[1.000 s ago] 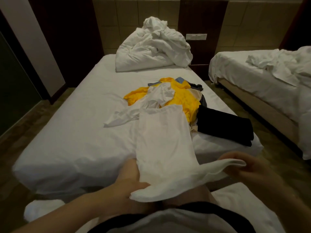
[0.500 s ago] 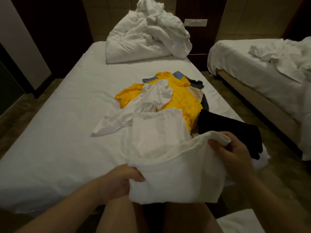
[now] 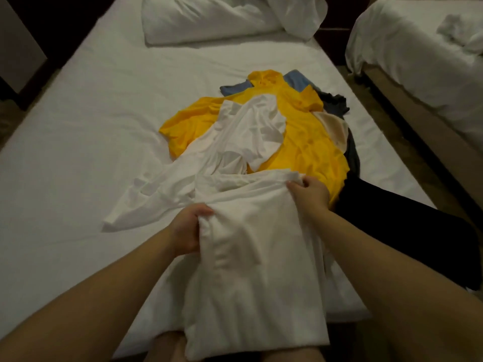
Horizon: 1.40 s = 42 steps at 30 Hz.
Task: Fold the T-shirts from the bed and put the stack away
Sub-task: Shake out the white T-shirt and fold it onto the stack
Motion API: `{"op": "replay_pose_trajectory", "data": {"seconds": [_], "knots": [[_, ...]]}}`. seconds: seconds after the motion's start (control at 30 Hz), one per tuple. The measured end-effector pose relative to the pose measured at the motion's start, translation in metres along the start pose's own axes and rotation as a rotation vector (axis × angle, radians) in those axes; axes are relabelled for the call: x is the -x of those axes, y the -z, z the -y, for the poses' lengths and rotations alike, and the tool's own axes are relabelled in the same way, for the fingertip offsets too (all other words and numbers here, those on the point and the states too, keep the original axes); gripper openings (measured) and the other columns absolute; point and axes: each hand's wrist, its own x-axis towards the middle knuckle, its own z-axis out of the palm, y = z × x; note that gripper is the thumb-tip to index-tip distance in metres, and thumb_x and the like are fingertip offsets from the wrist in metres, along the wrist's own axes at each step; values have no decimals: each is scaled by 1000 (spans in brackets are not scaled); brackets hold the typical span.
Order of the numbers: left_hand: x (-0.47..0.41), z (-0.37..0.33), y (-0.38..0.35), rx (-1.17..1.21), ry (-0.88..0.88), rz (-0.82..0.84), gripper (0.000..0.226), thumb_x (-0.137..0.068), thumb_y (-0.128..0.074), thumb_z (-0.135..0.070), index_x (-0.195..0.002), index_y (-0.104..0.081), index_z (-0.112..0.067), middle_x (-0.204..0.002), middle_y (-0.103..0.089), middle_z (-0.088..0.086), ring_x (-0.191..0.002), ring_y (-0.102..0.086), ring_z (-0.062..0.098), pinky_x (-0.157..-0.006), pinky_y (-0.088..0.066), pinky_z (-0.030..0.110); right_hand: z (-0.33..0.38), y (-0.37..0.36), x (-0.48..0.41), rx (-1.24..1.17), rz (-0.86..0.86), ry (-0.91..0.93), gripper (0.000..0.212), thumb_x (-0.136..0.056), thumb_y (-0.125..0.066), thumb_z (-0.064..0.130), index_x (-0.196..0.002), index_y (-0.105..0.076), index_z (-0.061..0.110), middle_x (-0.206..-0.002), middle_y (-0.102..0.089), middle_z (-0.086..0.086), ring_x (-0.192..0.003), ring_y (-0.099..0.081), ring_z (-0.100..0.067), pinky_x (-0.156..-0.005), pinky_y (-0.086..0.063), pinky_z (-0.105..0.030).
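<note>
Matt white cloth T-shirt (image 3: 256, 270) on smooth cotton bed sheet (image 3: 104, 126).

Both bare forearms reach forward from the lower corners of the view, converging slightly. Left hand (image 3: 187, 228): fingers curled, gripping the left edge of a white T-shirt (image 3: 256, 270). Right hand (image 3: 311, 194): farther forward, back of hand up, fingers pinching the same garment's far right corner.

Held T-shirt (image 3: 256, 270) on the near end of the bed (image 3: 91, 126), left hand (image 3: 187, 231) gripping its left edge, right hand (image 3: 311, 193) its far right corner. Just beyond the grip, a loose T-shirt (image 3: 235, 131) overlies a heap of garments (image 3: 308, 142); right of the grip, a folded garment (image 3: 407, 231); far beyond, a duvet (image 3: 209, 19). Second bed (image 3: 418, 48) further right.
</note>
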Motion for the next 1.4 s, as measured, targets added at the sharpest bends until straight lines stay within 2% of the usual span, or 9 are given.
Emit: {"op": "replay_pose_trajectory", "data": {"seconds": [0.23,0.37,0.47,0.6,0.83,1.03,1.17,1.3,1.4], "knots": [[-40,10,19,277,-9,88,54,-73,-57,-28,-118,-61,1,-117,-63,21,-100,-65,35,-78,-55,51,-21,-16,-17,-12,-47,23,26,-81,-67,37,-78,-63,12,-70,-60,4,-63,-51,-10,-58,-39,-30],[-31,39,28,461,-77,334,69,-79,-66,-50,-131,-52,-7,-139,-45,20,-124,-47,37,-98,-44,51,-25,-14,-12,-99,-32,4,19,-82,-66,37,-79,-63,19,-74,-63,5,-70,-56,-12,-63,-44,-29],[-15,56,22,304,-62,150,60,-58,-83,-37,-108,-70,-6,-110,-67,19,-95,-67,32,-74,-57,46,-24,-10,-8,-185,38,-24,8,-82,-68,31,-85,-64,25,-82,-67,5,-78,-61,-12,-69,-50,-30],[-13,53,4,18,-133,-71,33,-85,-56,-17,-113,-60,-1,-84,-73,12,-72,-71,22,-65,-58,34,-21,-6,-6,-230,93,-49,9,-83,-68,23,-91,-64,25,-86,-67,3,-80,-62,-12,-73,-52,-30],[-16,53,10,321,-28,182,76,-33,-96,-29,-100,-73,-3,-109,-68,19,-94,-67,32,-69,-58,45,-16,-9,-7,-314,-3,-25,7,-89,-62,19,-90,-65,13,-75,-62,5,-69,-55,-7,-60,-45,-19],[-30,44,9,378,-78,228,76,-41,-94,-30,-108,-70,-3,-116,-65,19,-104,-64,33,-79,-55,48,-18,-14,-14,-308,-18,-10,9,-86,-65,21,-88,-67,13,-77,-65,-2,-72,-56,-12,-67,-46,-29],[-38,28,8,328,-100,114,62,-50,-89,-24,-105,-71,-4,-99,-71,17,-86,-70,30,-65,-58,41,-25,-18,-20,-264,-44,6,7,-86,-64,23,-87,-65,16,-76,-64,4,-71,-55,-8,-64,-44,-26],[-52,11,6,300,-100,-49,39,-81,-61,-23,-118,-61,-11,-112,-67,15,-99,-65,30,-81,-52,42,-24,-21,-21,-244,-94,2,11,-87,-63,26,-80,-62,18,-71,-60,8,-66,-52,-6,-60,-41,-26],[-64,4,10,-12,-364,-290,32,-87,-56,-9,-116,-56,-22,-124,-56,14,-100,-58,26,-78,-50,37,-22,-18,-16,-213,-84,-12,13,-89,-60,30,-91,-63,18,-80,-61,5,-76,-55,-11,-61,-39,-25]]}}
